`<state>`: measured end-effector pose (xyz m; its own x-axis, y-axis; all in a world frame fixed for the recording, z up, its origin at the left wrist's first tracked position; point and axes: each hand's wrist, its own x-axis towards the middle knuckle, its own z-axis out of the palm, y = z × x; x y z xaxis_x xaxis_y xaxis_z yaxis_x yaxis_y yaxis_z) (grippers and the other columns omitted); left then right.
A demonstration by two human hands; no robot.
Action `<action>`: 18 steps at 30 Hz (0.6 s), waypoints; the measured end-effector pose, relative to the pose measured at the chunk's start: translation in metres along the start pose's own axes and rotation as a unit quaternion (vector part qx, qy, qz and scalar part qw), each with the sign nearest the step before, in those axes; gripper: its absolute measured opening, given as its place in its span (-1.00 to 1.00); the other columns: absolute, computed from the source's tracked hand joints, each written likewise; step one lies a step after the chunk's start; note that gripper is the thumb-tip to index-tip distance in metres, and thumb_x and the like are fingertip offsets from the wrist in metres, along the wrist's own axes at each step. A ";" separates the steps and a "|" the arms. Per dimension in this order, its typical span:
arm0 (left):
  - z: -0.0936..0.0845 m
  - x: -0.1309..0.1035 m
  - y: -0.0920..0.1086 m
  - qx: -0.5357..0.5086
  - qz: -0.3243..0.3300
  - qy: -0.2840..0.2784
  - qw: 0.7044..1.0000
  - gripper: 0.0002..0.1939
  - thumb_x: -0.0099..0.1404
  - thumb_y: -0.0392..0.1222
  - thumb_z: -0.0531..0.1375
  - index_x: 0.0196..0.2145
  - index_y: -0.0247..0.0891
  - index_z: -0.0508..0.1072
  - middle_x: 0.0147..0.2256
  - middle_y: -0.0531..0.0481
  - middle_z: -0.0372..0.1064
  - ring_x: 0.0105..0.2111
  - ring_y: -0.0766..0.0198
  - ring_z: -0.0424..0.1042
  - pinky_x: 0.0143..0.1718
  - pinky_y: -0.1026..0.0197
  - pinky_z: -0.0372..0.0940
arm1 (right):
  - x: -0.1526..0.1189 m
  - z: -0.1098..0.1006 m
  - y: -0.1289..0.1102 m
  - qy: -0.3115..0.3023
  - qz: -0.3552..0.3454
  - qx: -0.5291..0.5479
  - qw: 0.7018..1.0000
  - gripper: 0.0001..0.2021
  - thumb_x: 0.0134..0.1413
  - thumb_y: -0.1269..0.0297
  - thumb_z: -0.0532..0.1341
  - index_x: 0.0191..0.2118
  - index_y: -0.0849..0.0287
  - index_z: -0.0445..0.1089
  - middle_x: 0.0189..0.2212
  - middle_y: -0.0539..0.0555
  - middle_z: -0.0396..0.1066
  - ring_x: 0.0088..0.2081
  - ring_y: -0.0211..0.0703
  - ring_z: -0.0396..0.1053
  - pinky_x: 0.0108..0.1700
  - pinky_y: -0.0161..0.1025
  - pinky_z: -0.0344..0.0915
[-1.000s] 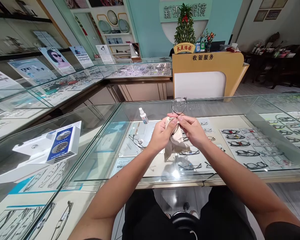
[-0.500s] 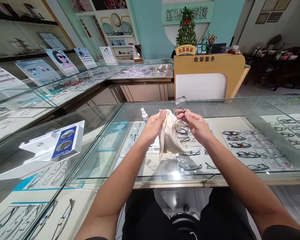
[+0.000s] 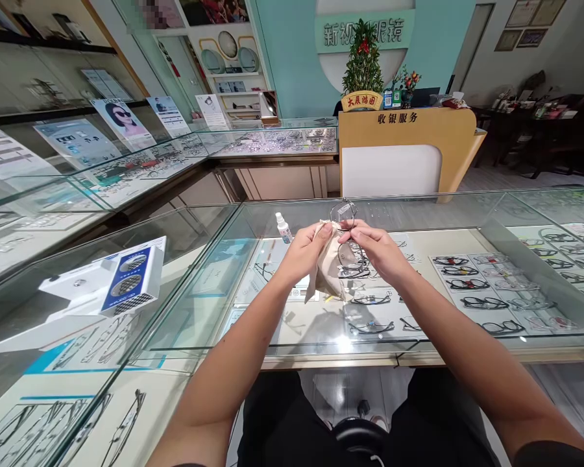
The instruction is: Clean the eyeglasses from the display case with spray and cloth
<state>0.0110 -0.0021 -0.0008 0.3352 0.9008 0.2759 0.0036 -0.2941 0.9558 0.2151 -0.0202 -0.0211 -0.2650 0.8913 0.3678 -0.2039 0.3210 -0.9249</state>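
Two hands, both closed on something. My left hand (image 3: 309, 250) pinches one pale cloth (image 3: 325, 277), hanging below the thumb; folds hide most fingertips. My right hand (image 3: 376, 249) holds one pair of glasses (image 3: 343, 211) near the middle, just right of my left: two lenses, one above the right fingers, one below. Bridge hidden by fingers. Lower lens overlaps display frames (image 3: 371, 299) beyond; outline hard to separate. One white bottle (image 3: 283, 229) just past my left hand.

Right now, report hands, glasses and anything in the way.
Left hand gripping cloth. Right hand holding glasses, one lens above the other. White bottle beyond left hand, not between the hands.
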 end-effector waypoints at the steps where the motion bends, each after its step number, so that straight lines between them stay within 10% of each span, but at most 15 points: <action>1: 0.000 0.000 0.000 0.000 0.002 0.005 1.000 -0.37 0.34 0.45 0.29 -0.37 -0.25 0.45 -0.43 0.07 0.29 -0.42 0.31 0.16 -0.37 0.25 0.12 | 0.000 0.000 0.000 0.000 -0.001 -0.003 1.000 -0.69 0.33 -0.12 0.37 -0.17 -0.05 0.76 0.16 0.11 0.43 0.35 0.07 0.31 0.43 -0.04 0.14; 18: 0.000 0.008 -0.007 -0.231 -0.084 0.136 0.960 -0.41 0.29 0.34 0.42 -0.13 -0.29 0.59 -0.26 -0.10 0.63 -0.20 0.10 0.62 -0.12 0.13 0.48 | -0.003 0.007 -0.003 -0.036 0.016 -0.075 0.996 -0.63 0.35 -0.18 0.32 -0.18 -0.05 0.74 0.08 0.13 0.45 0.29 0.14 0.31 0.39 0.09 0.14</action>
<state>0.0136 0.0067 -0.0054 0.1079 0.9916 0.0709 -0.4034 -0.0215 0.9148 0.2100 -0.0260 -0.0184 -0.3377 0.8781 0.3389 -0.0529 0.3418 -0.9383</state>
